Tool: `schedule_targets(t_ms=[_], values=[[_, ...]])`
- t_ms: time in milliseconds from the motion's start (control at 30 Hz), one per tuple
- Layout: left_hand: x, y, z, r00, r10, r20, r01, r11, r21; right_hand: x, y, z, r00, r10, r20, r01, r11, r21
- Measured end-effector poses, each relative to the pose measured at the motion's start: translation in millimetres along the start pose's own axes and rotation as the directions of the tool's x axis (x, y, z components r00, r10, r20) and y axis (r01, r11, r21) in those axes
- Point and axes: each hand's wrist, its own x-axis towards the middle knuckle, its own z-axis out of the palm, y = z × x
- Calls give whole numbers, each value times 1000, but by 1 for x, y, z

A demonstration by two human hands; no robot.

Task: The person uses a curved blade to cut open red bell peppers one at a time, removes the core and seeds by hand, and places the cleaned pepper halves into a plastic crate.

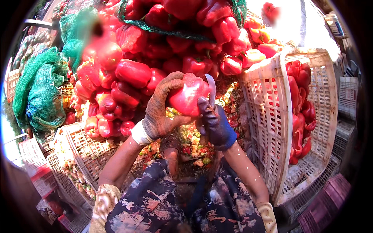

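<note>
A red bell pepper [188,95] rests in my left hand [159,110], which wears a soiled glove and has its fingers curled round the pepper's left side. My right hand [217,125], in a dark blue glove, grips a small curved knife [211,88]. Its pale blade points up along the pepper's right side; whether the edge touches the skin I cannot tell. Part of the handle is hidden by my fingers. Beyond both hands lies a big heap of red peppers [134,72], some of them spilling from a green net sack [167,31].
At the right a tilted white plastic crate [268,120] holds several red peppers [300,112]. Green net bags [44,93] lie at the left. Another pale crate [83,149] is by my left forearm. Chopped pepper scraps [198,145] cover the ground below my hands.
</note>
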Motion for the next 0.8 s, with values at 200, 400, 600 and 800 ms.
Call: schedule_targets(t_ms=[200,400,600,800], values=[[-8,28,18,858,-514,10,499,829,-251,-8,-3,13,981,-185,-56,161,944,-288],[-14,31,7,816,-576,-55,508,758,-410,-3,-13,26,946,-284,154,293,552,-781],[-35,4,4,846,-454,-278,379,880,-286,-9,-34,47,998,39,48,10,662,-749],[-37,2,10,869,-344,-355,288,936,-203,-16,-23,52,979,205,14,-174,862,-476]])
